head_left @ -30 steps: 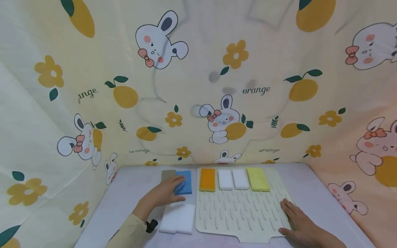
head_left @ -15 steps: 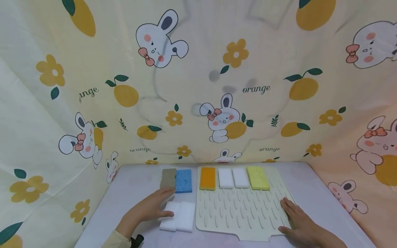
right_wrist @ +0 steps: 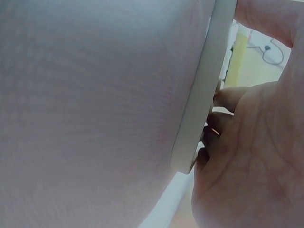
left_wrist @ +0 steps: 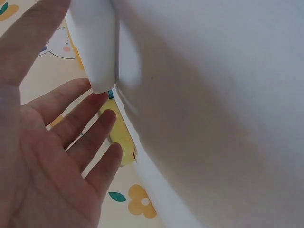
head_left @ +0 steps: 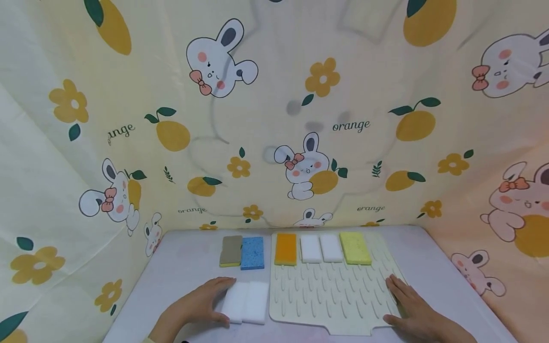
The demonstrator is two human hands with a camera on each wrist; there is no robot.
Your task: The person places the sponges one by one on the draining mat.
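Two white sponges, the left one [head_left: 236, 301] and the right one [head_left: 256, 304], lie side by side on the table. My left hand [head_left: 195, 305] is at the left one, fingertips by its far corner and thumb by its near corner. In the left wrist view the fingers are spread, with fingertips right at the end of a white sponge [left_wrist: 95, 47]. My right hand [head_left: 413, 309] rests flat over the right edge of a pale ridged mat [head_left: 326, 295]. The mat's thick edge [right_wrist: 204, 90] runs beside the fingers in the right wrist view.
Along the mat's far edge sit an orange sponge [head_left: 285, 248], two white sponges [head_left: 320, 248] and a yellow-green sponge [head_left: 355, 247]. Left of the mat lie a grey-and-yellow sponge [head_left: 231, 250] and a blue sponge [head_left: 253, 252]. A printed curtain [head_left: 257, 114] encloses the table.
My left hand has left the blue and grey-topped sponges and moved back toward me to the left white sponge. The right hand has stayed on the mat's edge.
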